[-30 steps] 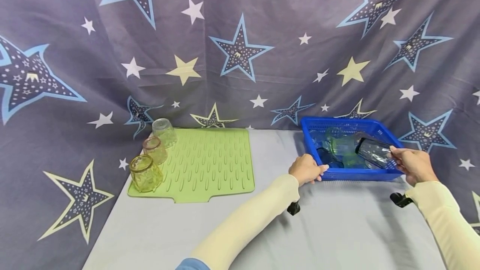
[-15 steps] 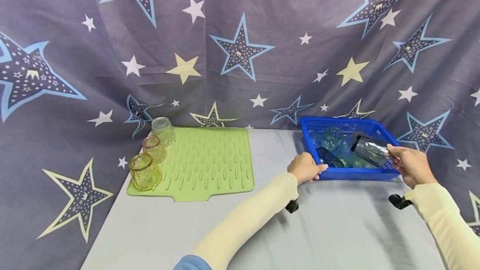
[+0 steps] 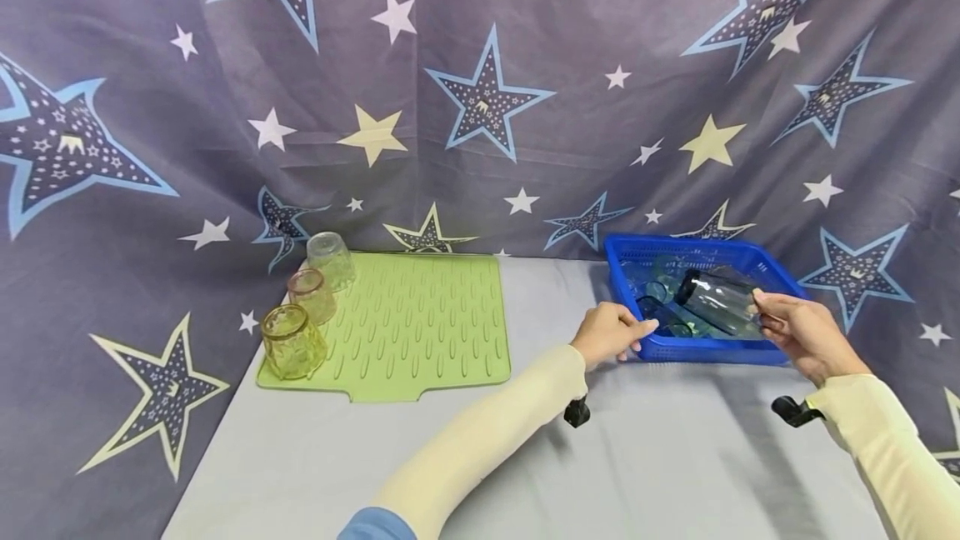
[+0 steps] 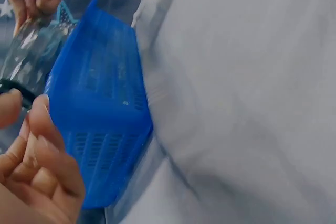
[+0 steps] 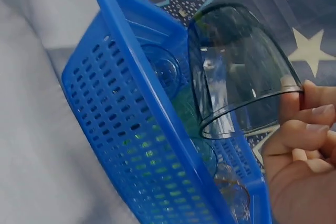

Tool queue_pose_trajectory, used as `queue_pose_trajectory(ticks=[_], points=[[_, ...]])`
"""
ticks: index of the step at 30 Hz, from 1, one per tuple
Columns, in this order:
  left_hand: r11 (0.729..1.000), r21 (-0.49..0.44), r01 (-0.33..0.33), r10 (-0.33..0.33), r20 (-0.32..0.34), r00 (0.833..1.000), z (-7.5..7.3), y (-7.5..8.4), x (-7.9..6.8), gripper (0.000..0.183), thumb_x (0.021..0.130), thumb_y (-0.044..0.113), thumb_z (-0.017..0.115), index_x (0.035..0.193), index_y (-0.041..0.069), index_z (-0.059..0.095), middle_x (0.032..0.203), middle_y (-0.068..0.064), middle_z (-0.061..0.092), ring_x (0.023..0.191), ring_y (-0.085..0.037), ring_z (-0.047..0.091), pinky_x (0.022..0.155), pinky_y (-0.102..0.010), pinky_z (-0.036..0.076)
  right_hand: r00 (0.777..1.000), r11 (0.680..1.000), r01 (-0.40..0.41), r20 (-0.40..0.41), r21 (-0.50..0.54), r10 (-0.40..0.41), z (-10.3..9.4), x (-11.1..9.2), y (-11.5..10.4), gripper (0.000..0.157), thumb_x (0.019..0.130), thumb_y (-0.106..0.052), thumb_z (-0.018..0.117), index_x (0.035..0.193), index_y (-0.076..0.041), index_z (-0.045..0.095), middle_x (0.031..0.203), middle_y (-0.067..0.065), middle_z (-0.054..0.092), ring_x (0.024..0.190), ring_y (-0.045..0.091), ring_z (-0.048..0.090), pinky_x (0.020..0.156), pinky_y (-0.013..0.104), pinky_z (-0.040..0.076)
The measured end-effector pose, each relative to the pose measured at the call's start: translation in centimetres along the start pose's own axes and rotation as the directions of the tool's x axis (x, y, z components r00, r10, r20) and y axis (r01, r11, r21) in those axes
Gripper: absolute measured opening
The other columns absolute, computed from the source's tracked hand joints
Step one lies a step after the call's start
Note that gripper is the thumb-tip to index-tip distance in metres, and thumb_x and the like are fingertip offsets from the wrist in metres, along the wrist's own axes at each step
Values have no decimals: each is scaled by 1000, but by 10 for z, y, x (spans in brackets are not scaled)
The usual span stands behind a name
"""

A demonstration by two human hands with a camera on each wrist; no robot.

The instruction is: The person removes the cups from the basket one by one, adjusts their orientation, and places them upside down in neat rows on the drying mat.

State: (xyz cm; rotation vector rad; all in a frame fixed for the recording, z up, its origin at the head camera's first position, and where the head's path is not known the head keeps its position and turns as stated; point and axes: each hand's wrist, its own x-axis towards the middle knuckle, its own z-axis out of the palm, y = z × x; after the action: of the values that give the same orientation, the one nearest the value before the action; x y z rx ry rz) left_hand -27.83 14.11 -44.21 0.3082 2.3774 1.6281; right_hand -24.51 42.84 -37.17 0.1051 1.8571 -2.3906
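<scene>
Right hand (image 3: 806,336) pinches one dark glass (image 3: 716,303) by its rim, tilted over blue basket (image 3: 712,350), tabletop's (image 3: 675,448) far right. Left hand (image 3: 609,334) at basket's near-left corner, fingers bent; can't tell if gripping. Basket glasses (image 5: 160,69) overlap, count unclear. Three glasses (image 3: 312,297) along green mat's (image 3: 420,323) left edge.

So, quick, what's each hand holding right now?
Left hand: at a corner of the blue basket; grip can't be told.
Right hand: holding a smoky glass by its rim.

Pale cloth-covered table (image 3: 675,448), green ridged mat (image 3: 427,315) left, blue basket (image 3: 712,350) right
</scene>
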Motion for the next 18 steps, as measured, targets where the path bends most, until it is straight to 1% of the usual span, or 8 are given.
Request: queue_pose_trajectory(ticks=[2,5,8,10,12,14,16,18], points=[[998,-57,-37,38,17,999,-5,0,2,32,94,48,74,92,16,72,76,-3,74,56,-25,65,52,-32,51,999,1000,12,30,-16,-11,4,1,2,29,107,-5,55,91,-5,79,82,2,73,57,8,47,51,23,37],[994,-103,-42,46,37,998,-11,3,3,40,93,57,71,101,18,70,80,0,74,54,-24,62,48,-28,46,998,999,20,67,-44,-17,12,1,5,26,107,-6,55,93,-6,78,84,1,71,58,7,45,52,23,33],[995,-95,-36,41,51,998,-16,6,3,51,91,67,67,110,19,67,86,0,76,54,-23,61,47,-29,45,994,997,40,108,-65,-32,19,0,9,25,107,-7,55,96,-6,77,86,1,71,59,7,46,53,23,35],[996,-84,-31,36,62,997,-18,6,2,59,89,71,65,117,19,66,90,-1,77,55,-24,62,47,-30,44,987,995,62,154,-75,-50,24,0,12,25,108,-6,53,97,-6,77,87,1,71,58,7,44,54,23,37],[996,-79,-38,44,72,996,-20,6,2,66,88,74,64,124,19,64,90,1,77,55,-23,63,47,-30,45,976,993,90,206,-82,-72,30,1,14,25,108,-6,52,99,-5,75,87,2,71,56,9,38,54,25,33],[995,-84,-58,65,89,994,-22,5,3,74,87,75,63,133,17,61,90,2,77,54,-22,62,47,-30,45,966,989,111,244,-100,-83,36,1,16,25,108,-6,51,100,-4,75,88,2,70,57,13,31,55,28,27],[991,-99,-88,98,99,990,-23,4,3,72,87,75,63,130,17,61,90,2,77,53,-20,62,47,-30,45,958,985,131,270,-115,-95,42,1,18,24,108,-6,51,101,-5,74,88,3,69,58,15,26,57,31,22],[986,-122,-111,123,99,987,-25,2,2,67,88,75,63,124,18,61,92,0,77,52,-19,61,46,-29,45,955,981,141,280,-132,-100,48,1,20,23,108,-6,52,102,-5,73,88,3,69,58,15,25,58,33,20]])
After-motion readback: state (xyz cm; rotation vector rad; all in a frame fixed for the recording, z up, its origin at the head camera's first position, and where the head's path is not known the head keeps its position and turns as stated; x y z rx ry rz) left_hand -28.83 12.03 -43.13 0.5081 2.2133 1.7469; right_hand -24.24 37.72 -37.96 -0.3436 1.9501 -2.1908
